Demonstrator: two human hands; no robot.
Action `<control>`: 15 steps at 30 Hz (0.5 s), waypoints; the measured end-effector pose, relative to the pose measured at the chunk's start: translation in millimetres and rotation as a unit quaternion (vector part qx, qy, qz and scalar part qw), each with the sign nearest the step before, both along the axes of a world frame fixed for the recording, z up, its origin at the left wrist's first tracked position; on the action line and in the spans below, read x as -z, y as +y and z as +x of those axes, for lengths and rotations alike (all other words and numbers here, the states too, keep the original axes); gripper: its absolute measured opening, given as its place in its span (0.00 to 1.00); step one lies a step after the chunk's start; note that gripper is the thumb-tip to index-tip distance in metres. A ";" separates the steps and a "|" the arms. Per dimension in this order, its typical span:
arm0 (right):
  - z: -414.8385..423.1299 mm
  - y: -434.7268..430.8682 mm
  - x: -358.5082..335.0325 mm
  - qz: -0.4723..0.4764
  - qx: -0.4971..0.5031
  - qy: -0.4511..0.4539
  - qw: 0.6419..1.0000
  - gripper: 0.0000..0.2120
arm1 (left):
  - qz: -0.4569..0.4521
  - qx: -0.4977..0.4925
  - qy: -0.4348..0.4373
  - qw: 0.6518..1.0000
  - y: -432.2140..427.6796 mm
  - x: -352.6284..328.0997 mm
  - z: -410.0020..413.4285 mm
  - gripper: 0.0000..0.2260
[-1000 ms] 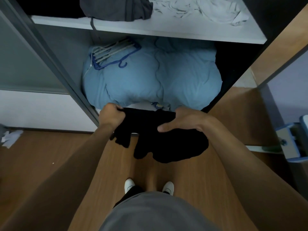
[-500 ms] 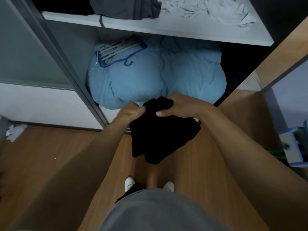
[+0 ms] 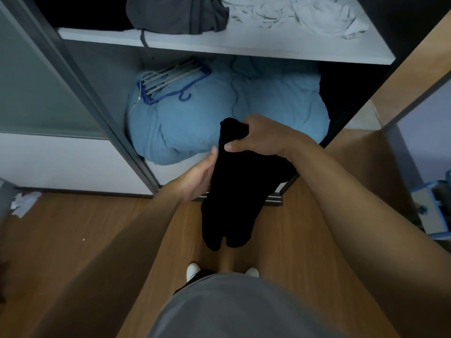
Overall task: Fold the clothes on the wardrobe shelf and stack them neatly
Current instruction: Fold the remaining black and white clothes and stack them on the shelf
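The right grip [image 3: 256, 140] clutched the top of the black garment [image 3: 234, 191], hanging before the duvet [image 3: 190, 123]; the left grip [image 3: 197, 176] lay straight-fingered, flat against its side. Grey clothes [image 3: 178, 13] and white clothes [image 3: 305, 13] lay on the shelf [image 3: 219, 47]

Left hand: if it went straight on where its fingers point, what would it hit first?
Probably the thumb of the right hand: the left hand lies along the black garment, fingertips aimed there. Depth unclear; the blue duvet lies beyond.
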State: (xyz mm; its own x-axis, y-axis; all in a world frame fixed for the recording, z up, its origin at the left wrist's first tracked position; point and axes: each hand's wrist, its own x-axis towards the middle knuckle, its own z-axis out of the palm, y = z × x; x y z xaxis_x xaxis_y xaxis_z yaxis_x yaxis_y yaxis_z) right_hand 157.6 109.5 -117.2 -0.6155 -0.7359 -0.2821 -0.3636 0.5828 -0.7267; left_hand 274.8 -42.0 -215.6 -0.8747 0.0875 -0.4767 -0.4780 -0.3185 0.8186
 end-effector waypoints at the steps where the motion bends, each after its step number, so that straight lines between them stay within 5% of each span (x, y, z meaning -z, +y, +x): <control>1: -2.1 0.5 -2.4 0.009 0.005 -0.002 1.000 0.19 | -0.015 0.031 0.009 0.999 -0.3 1.0 1.6 0.28; 4: -7.0 3.3 -9.9 0.034 0.000 -0.014 0.999 0.12 | -0.178 0.175 0.075 0.966 6.1 -4.2 -1.7 0.21; 6: -12.2 8.6 -10.6 -0.046 0.049 -0.060 0.996 0.05 | -0.250 0.153 0.104 0.950 11.1 -7.7 -7.4 0.18; 9: -19.5 28.8 1.5 -0.239 0.188 -0.175 0.936 0.13 | -0.188 0.057 0.103 0.975 12.5 -6.8 -12.7 0.13; 15: 5.7 72.2 81.4 -0.218 0.289 -0.368 0.856 0.29 | -0.092 -0.073 0.097 0.988 15.5 -17.3 -28.4 0.13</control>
